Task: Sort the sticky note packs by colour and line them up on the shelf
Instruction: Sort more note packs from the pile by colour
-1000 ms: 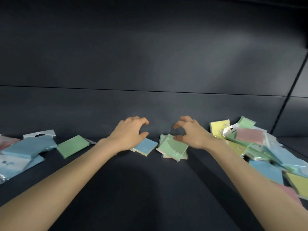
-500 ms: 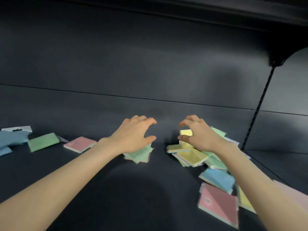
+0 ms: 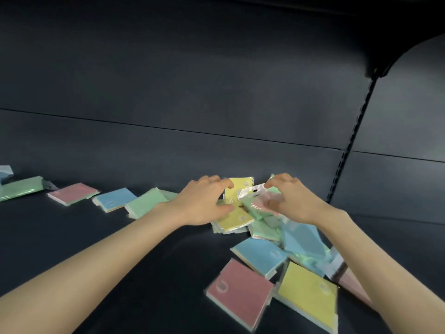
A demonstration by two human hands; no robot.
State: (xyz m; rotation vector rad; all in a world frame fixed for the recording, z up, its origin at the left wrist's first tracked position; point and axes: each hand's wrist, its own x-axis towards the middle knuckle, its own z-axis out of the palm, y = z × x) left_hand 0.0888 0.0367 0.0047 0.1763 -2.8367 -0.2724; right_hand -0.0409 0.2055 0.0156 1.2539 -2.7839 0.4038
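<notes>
Since half a second ago, both hands have left the small piles they hovered over and gone into the heap [image 3: 289,239] of sticky note packs at the right of the shelf [image 3: 120,261].

The left hand [image 3: 204,201] now curls its fingers onto an upright yellow pack [image 3: 242,188] leaning at the back panel [image 3: 216,92]. Its thumb is down on a flat yellow pack [image 3: 234,219]. I cannot tell whether that grip has closed on either.

The right hand [image 3: 297,201] has its grip clamped on a clear-wrapped pink pack [image 3: 260,203], fingertips on its hang tab [image 3: 250,192] and thumb on its face.

Left of the hands I see a green pack [image 3: 147,203], a blue pack [image 3: 115,200] and a lone pink pack [image 3: 72,194], lying in a loose line.

The right forearm covers the heap's far side. Blur smears the packs between the hands, and the frame's left edge cuts off another pack.
</notes>
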